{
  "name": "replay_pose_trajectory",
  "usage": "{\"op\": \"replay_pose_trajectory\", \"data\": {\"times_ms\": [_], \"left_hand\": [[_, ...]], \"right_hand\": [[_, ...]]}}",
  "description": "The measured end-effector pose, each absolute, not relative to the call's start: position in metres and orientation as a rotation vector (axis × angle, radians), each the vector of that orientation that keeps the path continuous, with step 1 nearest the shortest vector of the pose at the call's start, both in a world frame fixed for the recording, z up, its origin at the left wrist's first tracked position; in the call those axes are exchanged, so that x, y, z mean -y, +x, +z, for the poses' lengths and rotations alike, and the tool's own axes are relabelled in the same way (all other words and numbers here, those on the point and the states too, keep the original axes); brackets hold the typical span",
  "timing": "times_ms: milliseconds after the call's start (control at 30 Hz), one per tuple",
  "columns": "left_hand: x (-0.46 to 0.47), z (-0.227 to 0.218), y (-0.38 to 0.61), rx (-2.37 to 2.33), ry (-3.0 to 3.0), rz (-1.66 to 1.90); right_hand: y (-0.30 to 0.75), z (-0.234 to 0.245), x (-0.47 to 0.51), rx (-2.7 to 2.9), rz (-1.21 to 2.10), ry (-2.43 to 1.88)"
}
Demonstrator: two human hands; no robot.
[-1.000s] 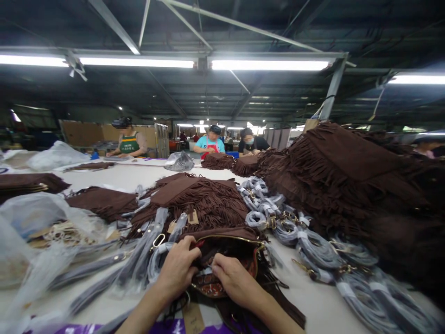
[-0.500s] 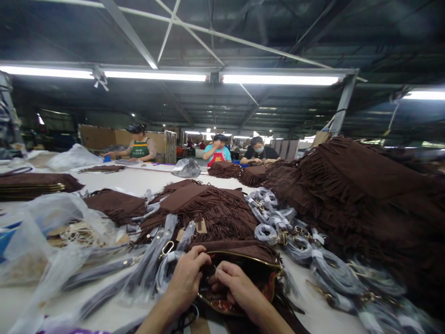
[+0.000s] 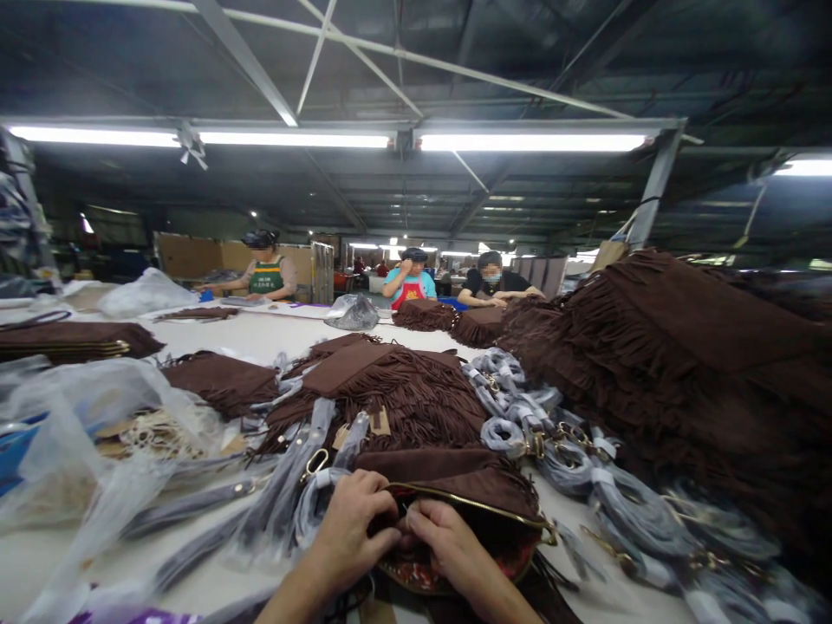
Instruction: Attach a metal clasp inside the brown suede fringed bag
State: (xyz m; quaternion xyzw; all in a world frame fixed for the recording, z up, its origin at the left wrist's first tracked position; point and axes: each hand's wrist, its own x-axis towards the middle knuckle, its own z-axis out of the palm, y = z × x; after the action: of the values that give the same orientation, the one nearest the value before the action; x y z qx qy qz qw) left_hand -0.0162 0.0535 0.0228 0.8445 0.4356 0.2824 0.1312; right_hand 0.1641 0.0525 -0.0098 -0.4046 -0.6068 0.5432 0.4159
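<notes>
A brown fringed bag lies in front of me with its gold zipper undone and a red patterned lining showing. At the left end of the opening, my left hand grips the bag's edge, thumb pointing toward the other hand. My right hand is in the mouth of the bag, its fingers pinched close to the left thumb. Whatever the right fingertips hold is too small and dark to make out. Wrapped straps with a gold clip lie just left of my left hand.
More brown fringed bags lie beyond, and a tall pile rises at right. Coiled grey-wrapped straps spread along the right. A clear plastic bag sits at left. Several people work across the table.
My hands have drawn closer together at the bag's left end. The bag's right end and zipper have shifted a little to the right.
</notes>
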Motion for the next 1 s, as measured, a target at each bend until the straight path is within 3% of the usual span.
{"op": "replay_pose_trajectory", "data": {"times_ms": [233,500,1000], "left_hand": [[-0.058,0.015,-0.012,-1.364,2.494,0.782],[-0.059,0.014,-0.010,-1.414,2.450,0.801],[-0.055,0.015,-0.002,-1.535,2.563,0.604]], "right_hand": [[0.169,-0.007,-0.046,1.705,1.116,-1.111],[0.148,-0.020,-0.036,1.970,0.265,-1.511],[0.145,-0.021,-0.042,1.968,0.301,-1.569]]}}
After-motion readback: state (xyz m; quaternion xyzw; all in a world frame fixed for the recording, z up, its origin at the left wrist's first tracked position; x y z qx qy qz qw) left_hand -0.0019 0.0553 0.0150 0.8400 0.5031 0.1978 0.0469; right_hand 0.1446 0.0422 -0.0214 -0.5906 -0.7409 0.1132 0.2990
